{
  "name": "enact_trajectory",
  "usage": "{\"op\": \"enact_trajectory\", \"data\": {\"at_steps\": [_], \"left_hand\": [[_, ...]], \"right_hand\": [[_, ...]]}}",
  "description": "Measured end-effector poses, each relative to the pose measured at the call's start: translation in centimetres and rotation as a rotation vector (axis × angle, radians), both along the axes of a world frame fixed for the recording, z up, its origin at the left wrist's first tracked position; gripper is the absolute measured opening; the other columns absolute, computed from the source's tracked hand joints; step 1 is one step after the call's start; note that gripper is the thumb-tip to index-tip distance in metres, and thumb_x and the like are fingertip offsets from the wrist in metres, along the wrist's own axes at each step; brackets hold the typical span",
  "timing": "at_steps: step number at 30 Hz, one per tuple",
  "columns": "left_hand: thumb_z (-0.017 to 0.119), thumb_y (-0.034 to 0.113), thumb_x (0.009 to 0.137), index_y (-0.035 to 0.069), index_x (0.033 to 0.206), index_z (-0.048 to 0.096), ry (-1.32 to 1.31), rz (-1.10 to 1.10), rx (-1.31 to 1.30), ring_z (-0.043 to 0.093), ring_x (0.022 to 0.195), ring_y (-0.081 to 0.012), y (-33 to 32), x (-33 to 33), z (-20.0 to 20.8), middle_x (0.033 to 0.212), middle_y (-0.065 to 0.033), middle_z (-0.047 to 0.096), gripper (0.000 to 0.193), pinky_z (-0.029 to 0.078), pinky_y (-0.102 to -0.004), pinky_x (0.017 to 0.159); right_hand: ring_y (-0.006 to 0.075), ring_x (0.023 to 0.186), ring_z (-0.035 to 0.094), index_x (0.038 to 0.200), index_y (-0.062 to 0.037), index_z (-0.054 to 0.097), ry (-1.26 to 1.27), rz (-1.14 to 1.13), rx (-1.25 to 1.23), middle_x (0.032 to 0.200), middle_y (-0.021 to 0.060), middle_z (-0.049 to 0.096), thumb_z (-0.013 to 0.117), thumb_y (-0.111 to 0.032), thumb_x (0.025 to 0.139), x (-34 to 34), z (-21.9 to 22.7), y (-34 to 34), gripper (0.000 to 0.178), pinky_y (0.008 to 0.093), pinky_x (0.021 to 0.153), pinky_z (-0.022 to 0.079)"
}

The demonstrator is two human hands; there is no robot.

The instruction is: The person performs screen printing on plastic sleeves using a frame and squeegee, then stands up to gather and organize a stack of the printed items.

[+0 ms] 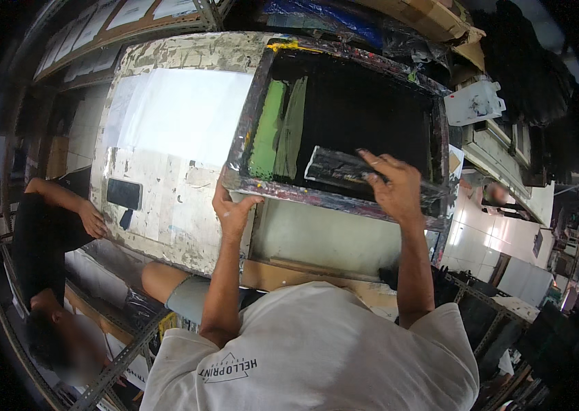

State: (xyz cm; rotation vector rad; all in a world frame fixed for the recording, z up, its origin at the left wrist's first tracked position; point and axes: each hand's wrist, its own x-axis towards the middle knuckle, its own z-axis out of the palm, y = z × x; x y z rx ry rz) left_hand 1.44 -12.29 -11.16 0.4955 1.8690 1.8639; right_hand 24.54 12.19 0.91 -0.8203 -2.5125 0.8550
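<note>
A screen-printing frame [334, 194] with paint-smeared edges lies on the worktable, its mesh [365, 96] dark with ink and a green strip [266, 130] along the left side. My left hand [232, 207] grips the frame's near left corner, thumb along the near rail and fingers partly hidden at the side. Over the near part of the mesh, my right hand [397, 186] holds a squeegee [341, 166] coated in black ink, lying lengthwise from left to right. A white sheet [197, 103] lies flat on the table just left of the frame.
On the stained table [166, 240] lies a dark rectangular phone-like object [125, 194]. At the left, a person in black rests a hand [92, 220] by the table edge. A white plastic jug [473, 103] stands beyond the frame's right side. Metal shelving [125, 34] borders the far left.
</note>
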Motion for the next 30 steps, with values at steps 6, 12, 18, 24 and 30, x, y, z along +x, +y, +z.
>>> {"op": "enact_trajectory", "data": {"at_steps": [6, 12, 18, 24, 30], "left_hand": [[0.098, 0.029, 0.05, 0.0, 0.134, 0.057, 0.583, 0.056, -0.219, 0.041, 0.135, -0.0362, -1.2, 0.0, -4.6, 0.147, -0.0184, 0.045, 0.097, 0.039, -0.046, 0.111], [0.095, 0.033, 0.058, 0.002, 0.134, 0.059, 0.602, 0.033, -0.297, 0.039, 0.133, -0.0356, -1.7, 0.1, -4.2, 0.151, -0.0174, 0.04, 0.09, 0.039, -0.0471, 0.109], [0.094, 0.04, 0.058, 0.007, 0.137, 0.058, 0.566, 0.043, -0.265, 0.039, 0.132, -0.0358, -1.7, -0.1, -4.0, 0.152, -0.0166, 0.037, 0.093, 0.038, -0.0479, 0.108], [0.094, 0.024, 0.062, 0.0, 0.136, 0.058, 0.499, 0.028, -0.236, 0.041, 0.13, -0.0304, -1.7, 0.2, -3.7, 0.15, -0.0145, 0.034, 0.085, 0.043, -0.0413, 0.106], [0.088, 0.008, 0.066, -0.002, 0.138, 0.054, 0.365, 0.02, -0.172, 0.049, 0.123, -0.0282, -1.6, 0.3, -3.8, 0.138, -0.0138, 0.046, 0.081, 0.043, -0.0402, 0.106]], "right_hand": [[0.0321, 0.104, 0.056, 0.142, -0.0201, 0.058, -0.355, 0.037, 0.143, 0.109, 0.0132, 0.062, 0.081, -0.014, 0.075, 0.1, -6.0, -2.0, 0.071, 0.0484, 0.098, 0.036], [0.0272, 0.111, 0.051, 0.139, -0.0157, 0.059, -0.233, -0.012, 0.241, 0.114, 0.0112, 0.056, 0.08, -0.011, 0.064, -2.5, -8.1, 3.4, 0.078, 0.0469, 0.1, 0.03], [0.0291, 0.112, 0.051, 0.14, -0.017, 0.058, -0.155, -0.052, 0.384, 0.112, 0.0114, 0.057, 0.077, -0.012, 0.065, -8.6, -10.1, 15.5, 0.077, 0.0485, 0.099, 0.03], [0.0304, 0.122, 0.057, 0.142, -0.0226, 0.059, -0.248, -0.047, 0.43, 0.141, 0.0175, 0.058, 0.081, -0.012, 0.075, -12.4, -9.4, 22.5, 0.072, 0.047, 0.102, 0.035], [0.0339, 0.098, 0.07, 0.13, -0.0238, 0.068, -0.146, -0.028, 0.34, 0.115, 0.0207, 0.071, 0.077, -0.011, 0.081, -11.1, -8.1, 21.9, 0.051, 0.0494, 0.093, 0.051]]}}
